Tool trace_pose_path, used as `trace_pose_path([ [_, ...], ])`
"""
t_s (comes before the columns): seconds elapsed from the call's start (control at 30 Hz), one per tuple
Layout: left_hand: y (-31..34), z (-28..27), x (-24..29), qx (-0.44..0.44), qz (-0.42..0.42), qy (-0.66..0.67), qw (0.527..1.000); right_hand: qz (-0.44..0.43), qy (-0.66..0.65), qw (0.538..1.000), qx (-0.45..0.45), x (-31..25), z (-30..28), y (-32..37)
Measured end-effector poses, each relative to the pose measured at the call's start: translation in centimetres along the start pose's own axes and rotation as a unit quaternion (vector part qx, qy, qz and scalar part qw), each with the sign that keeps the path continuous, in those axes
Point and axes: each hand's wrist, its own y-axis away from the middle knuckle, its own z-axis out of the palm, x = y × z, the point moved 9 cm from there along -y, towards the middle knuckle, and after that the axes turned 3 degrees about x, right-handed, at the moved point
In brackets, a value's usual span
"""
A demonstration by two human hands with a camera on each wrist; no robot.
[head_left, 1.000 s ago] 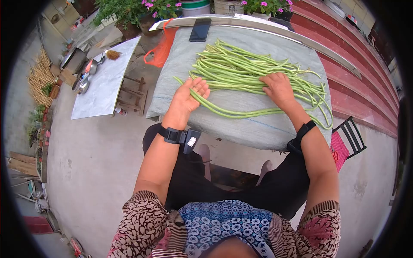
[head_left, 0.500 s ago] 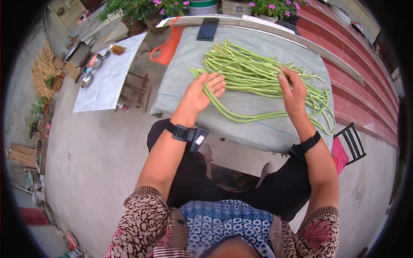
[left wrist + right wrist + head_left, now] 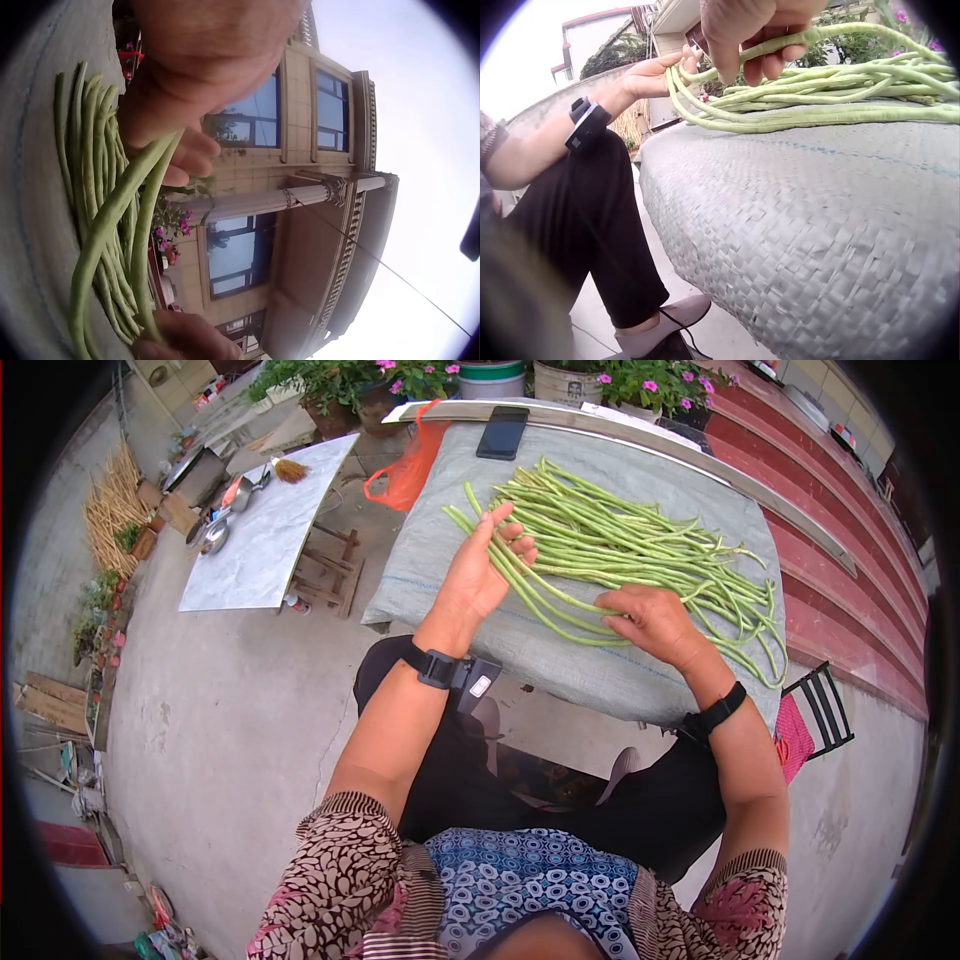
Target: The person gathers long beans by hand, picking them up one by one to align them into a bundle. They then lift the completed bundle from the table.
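Note:
A pile of long green beans lies lengthwise on a table covered with a grey woven sheet. At the pile's left end, my left hand is turned palm up and holds a few long beans between thumb and fingers, their tips sticking out past it. These beans bow down along the near side toward my right hand. In the right wrist view, the right thumb and fingers pinch one long bean, which stretches from the left hand past the right fingers.
A black phone lies at the sheet's far edge, before a long pale board. An orange plastic bag hangs at the left corner. Further left stands a low table with a brush and pans. Red steps rise at right.
The right hand has picked a bean from the pile and drawn it left and nearer the body, toward the left hand. More beans now lie in the left hand.

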Motion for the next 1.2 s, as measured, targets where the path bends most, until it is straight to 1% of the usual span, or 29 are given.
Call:
trace_pose_path([
  [0.1, 0.3, 0.2, 0.5, 0.037, 0.012, 0.002, 0.999, 0.004, 0.004, 1.0, -0.021, 0.2, 0.1, 0.1],
  [0.2, 0.4, 0.3, 0.6, 0.053, 0.014, 0.011, 0.998, 0.014, 0.008, 0.999, -0.029, 0.3, 0.1, 0.2],
  [0.3, 0.0, -0.1, -0.1, -0.007, -0.027, 0.07, 0.997, 0.046, 0.023, 0.997, -0.051, 1.1, 0.4, 0.3],
  [0.4, 0.0, -3.7, 0.1, 0.147, -0.003, 0.062, 0.987, 0.142, 0.13, 0.979, -0.061, 5.5, -0.9, 1.4],
  [0.47, -0.1, -5.4, 0.2, 0.19, -0.005, 0.072, 0.979, 0.213, 0.162, 0.963, -0.016, 9.9, -2.9, 2.7],
  [0.5, -0.1, -6.1, 0.3, 0.212, -0.004, 0.077, 0.974, 0.22, 0.19, 0.957, 0.007, 11.1, -4.4, 3.3],
  [0.57, 0.1, -7.0, 0.5, 0.241, -0.009, 0.057, 0.969, 0.229, 0.247, 0.94, 0.053, 12.7, -7.2, 4.4],
  [0.67, 0.1, -8.9, 1.1, 0.28, -0.024, 0.02, 0.959, 0.383, 0.26, 0.877, 0.128, 14.7, -11.9, 6.9],
  [0.7, 0.3, -9.2, 1.2, 0.292, -0.029, 0.007, 0.956, 0.399, 0.266, 0.867, 0.136, 15.2, -12.5, 7.7],
  [0.77, 0.5, -9.3, 0.5, 0.286, -0.08, 0.0, 0.955, 0.429, 0.275, 0.846, 0.155, 16.2, -13.8, 9.5],
  [0.8, 0.5, -9.5, 0.2, 0.283, -0.1, -0.016, 0.954, 0.475, 0.277, 0.835, 0.04, 17.0, -12.9, 10.2],
  [0.83, 0.5, -9.6, -0.1, 0.279, -0.12, -0.031, 0.952, 0.477, 0.271, 0.836, -0.026, 17.0, -11.8, 10.6],
  [0.9, 0.6, -9.9, -0.3, 0.292, -0.122, -0.037, 0.948, 0.475, 0.255, 0.827, -0.158, 16.8, -9.1, 11.9],
  [0.93, 0.7, -9.8, -0.3, 0.298, -0.124, -0.043, 0.945, 0.448, 0.202, 0.854, -0.173, 17.0, -7.8, 11.4],
  [1.0, 0.5, -9.9, -0.3, 0.298, -0.127, -0.051, 0.945, 0.325, 0.182, 0.927, -0.045, 15.0, -7.7, 8.4],
  [1.03, 0.5, -9.9, -0.4, 0.298, -0.128, -0.054, 0.944, 0.259, 0.17, 0.951, 0.02, 13.2, -7.8, 6.8],
  [1.1, 0.4, -9.6, -0.3, 0.293, -0.12, -0.059, 0.947, 0.197, 0.158, 0.963, 0.097, 10.3, -7.3, 4.0],
  [1.2, 0.3, -9.7, -0.5, 0.292, -0.121, -0.066, 0.946, 0.107, 0.084, 0.989, 0.06, 7.6, -3.3, 1.6],
])
